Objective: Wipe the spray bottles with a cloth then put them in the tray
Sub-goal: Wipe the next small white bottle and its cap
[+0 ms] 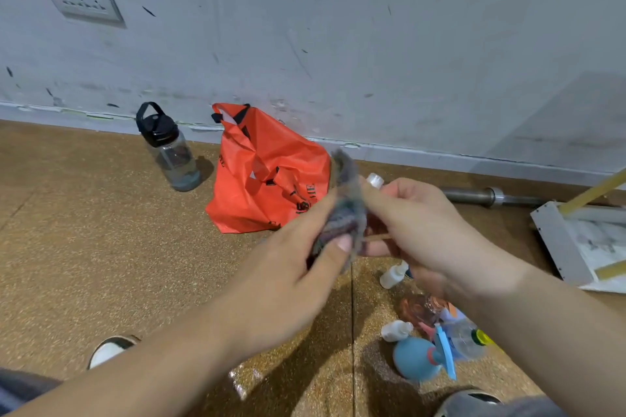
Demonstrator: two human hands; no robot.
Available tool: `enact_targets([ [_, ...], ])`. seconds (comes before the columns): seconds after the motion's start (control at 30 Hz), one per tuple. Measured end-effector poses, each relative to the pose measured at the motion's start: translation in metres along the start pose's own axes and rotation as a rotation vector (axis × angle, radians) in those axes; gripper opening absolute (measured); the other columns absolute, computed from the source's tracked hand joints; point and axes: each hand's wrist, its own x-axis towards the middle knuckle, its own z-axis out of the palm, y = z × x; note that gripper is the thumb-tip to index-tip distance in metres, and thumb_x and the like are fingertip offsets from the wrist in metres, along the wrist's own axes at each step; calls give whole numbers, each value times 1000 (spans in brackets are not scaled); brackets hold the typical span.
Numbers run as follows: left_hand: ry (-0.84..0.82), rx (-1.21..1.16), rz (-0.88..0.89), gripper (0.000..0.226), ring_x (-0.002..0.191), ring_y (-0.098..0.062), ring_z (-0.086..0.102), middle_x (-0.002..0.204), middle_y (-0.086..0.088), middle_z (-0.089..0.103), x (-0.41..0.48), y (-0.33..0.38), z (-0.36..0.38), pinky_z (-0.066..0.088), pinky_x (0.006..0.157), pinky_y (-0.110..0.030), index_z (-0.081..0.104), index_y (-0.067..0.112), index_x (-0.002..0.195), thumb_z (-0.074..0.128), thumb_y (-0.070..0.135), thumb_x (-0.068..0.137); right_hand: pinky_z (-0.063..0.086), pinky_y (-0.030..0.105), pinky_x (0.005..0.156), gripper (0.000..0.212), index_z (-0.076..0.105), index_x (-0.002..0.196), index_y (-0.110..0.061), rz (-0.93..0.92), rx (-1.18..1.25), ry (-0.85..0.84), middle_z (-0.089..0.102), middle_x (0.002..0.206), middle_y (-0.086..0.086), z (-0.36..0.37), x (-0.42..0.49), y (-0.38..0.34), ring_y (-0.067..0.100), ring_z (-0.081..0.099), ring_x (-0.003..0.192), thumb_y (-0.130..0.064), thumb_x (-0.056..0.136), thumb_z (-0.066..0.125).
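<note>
Mid-frame, the left hand (291, 267) pinches a blurred grey cloth (343, 210) between thumb and fingers. The cloth hides most of a small spray bottle (375, 180) — only its clear cap shows — gripped in the right hand (426, 230)'s curled fingers. The white tray (555, 242) is cut off far right.

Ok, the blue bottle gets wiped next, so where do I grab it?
Probably the blue bottle by its round body, from above: it lies on its side, the body faces open floor, and other bottles crowd the trigger end.
</note>
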Motion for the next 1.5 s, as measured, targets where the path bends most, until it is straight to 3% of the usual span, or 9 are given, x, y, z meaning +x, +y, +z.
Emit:
enact_targets([
  [0.2, 42, -320, -133, 37, 100, 13, 65, 114, 26, 73, 4, 10, 3, 49, 87, -11, 54, 44, 141, 51, 26, 108, 58, 28, 57, 23, 66, 107, -2, 28, 73, -183, 70, 79, 10, 0, -2, -5, 16, 67, 66, -24, 100, 65],
  [0.5, -29, -1012, -555, 33, 91, -29, 65, 123, -41, 64, 15, 5, 1, 51, 80, -33, 65, -9, 127, 51, 1, 99, 56, 31, 68, 13, 70, 103, -13, 54, 136, -333, 71, 93, 3, -9, 3, -7, 14, 65, 83, -20, 91, 70],
  [0.6, -4, -820, -627, 37, 77, -18, 75, 92, -22, 79, 24, 0, 2, 55, 76, -23, 69, 8, 132, 62, 8, 95, 51, 32, 64, 23, 55, 81, -18, 20, 153, -210, 71, 80, 4, -9, 3, -7, 15, 64, 69, -20, 83, 78],
  [0.73, -123, -639, -457, 26, 106, -20, 75, 111, 3, 80, 3, 14, 2, 57, 96, -38, 73, 43, 119, 59, 29, 103, 45, 32, 59, 43, 50, 78, -20, -70, -12, -59, 74, 83, 7, -4, 4, 2, 17, 63, 69, -39, 73, 88],
  [0.9, -64, -811, -509, 61, 80, -28, 68, 84, -10, 76, 11, -2, -1, 55, 72, -25, 73, 9, 129, 81, 9, 69, 44, 30, 63, 33, 70, 104, 3, -16, 66, -220, 67, 81, 6, -9, 3, -6, 16, 58, 71, -28, 92, 71],
  [1.0, -127, -919, -578, 67, 103, -41, 72, 111, -25, 76, 13, 5, -3, 54, 101, -45, 72, 2, 127, 79, 16, 62, 44, 29, 63, 28, 75, 100, 0, -64, 50, -271, 68, 81, 7, -9, 2, -5, 16, 57, 71, -26, 91, 70],
  [1.07, -54, -863, -539, 28, 88, -23, 79, 94, -15, 80, 13, 4, 3, 61, 86, -31, 79, 12, 113, 66, 16, 89, 43, 29, 61, 33, 73, 89, -6, -102, 16, -249, 67, 79, 8, -7, 1, -3, 17, 55, 70, -38, 80, 76],
  [1.23, -84, -548, -326, 26, 97, -3, 72, 109, 10, 78, 2, 14, 1, 54, 77, -15, 67, 36, 126, 55, 30, 104, 40, 28, 53, 51, 58, 77, -13, -160, -173, -120, 51, 70, 11, -3, 1, 8, 21, 44, 61, -58, 72, 82],
  [1.5, -56, -965, -542, 33, 23, -10, 48, 34, -4, 52, 19, -12, -1, 36, 29, -15, 54, 7, 72, 51, -1, 104, 46, 28, 59, 16, 76, 95, -7, -151, -92, -413, 59, 91, 15, -16, 4, 2, 19, 54, 76, -18, 84, 75],
])
